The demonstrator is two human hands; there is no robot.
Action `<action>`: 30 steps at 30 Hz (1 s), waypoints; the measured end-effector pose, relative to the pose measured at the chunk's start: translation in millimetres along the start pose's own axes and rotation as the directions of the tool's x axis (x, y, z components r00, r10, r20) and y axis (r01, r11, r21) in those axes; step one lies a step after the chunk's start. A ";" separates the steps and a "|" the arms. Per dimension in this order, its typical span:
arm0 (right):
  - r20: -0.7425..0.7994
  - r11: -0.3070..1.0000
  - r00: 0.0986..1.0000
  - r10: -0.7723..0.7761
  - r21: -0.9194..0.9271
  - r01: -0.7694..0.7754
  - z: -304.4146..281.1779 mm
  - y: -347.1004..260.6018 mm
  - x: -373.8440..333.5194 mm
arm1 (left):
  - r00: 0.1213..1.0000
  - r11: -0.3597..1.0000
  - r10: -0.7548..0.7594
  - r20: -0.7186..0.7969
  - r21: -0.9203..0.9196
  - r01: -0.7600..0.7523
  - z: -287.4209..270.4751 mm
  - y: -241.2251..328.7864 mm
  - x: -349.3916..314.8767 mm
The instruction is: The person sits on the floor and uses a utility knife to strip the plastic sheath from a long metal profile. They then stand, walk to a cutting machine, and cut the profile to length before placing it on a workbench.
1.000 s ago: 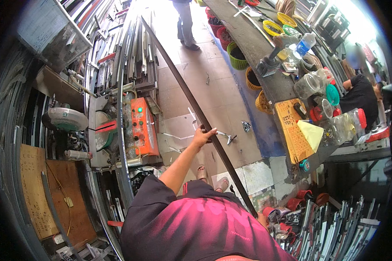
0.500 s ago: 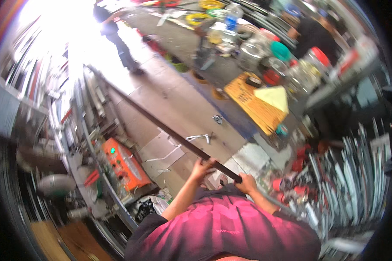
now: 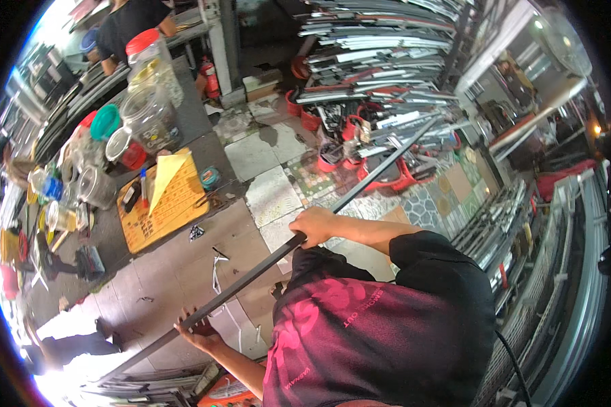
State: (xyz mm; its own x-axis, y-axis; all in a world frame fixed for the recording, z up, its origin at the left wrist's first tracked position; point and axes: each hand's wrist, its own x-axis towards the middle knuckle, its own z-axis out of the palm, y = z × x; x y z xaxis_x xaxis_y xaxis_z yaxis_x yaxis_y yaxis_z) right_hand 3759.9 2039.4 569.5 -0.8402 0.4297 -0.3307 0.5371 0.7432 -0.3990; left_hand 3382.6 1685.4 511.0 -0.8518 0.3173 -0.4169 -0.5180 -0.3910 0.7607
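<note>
A long, dark grey metal bar (image 3: 251,277) crosses in front of my body on a slant, from the bright lower left up to the right. My right hand (image 3: 316,226) is closed around it near its middle. Farther down toward the lower left, my left hand (image 3: 198,332) supports the bar from beneath, its fingers curving up along the side. The bar's right part reaches over red tubs (image 3: 387,178) of metal offcuts. Its lower left end fades into glare.
On the workbench at left lie an orange board (image 3: 173,227), a yellow paper (image 3: 168,178), a marker and clear jars (image 3: 148,119). Stacked metal profiles (image 3: 380,54) fill the back. More profiles (image 3: 502,224) lie at right. Another person (image 3: 132,30) is behind the bench; someone else (image 3: 75,349) stands lower left.
My view has turned to the right. My hands are farther apart on the bar, and a long stretch now extends past my right hand, which was at its end before.
</note>
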 end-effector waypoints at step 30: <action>0.208 0.999 0.978 -0.024 0.048 0.015 -41.4 133.0 -41.1 | 0.906 0.962 -0.270 -0.325 -0.123 0.243 75.8 -204.0 -10.6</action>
State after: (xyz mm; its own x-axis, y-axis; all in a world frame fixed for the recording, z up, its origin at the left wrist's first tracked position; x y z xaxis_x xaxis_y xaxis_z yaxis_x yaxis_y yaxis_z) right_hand 3862.8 2141.8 565.3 -0.8193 0.2954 -0.4914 0.5276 0.7239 -0.4445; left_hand 3503.3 1827.3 397.9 -0.6572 0.1120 -0.7453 -0.7149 -0.4057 0.5694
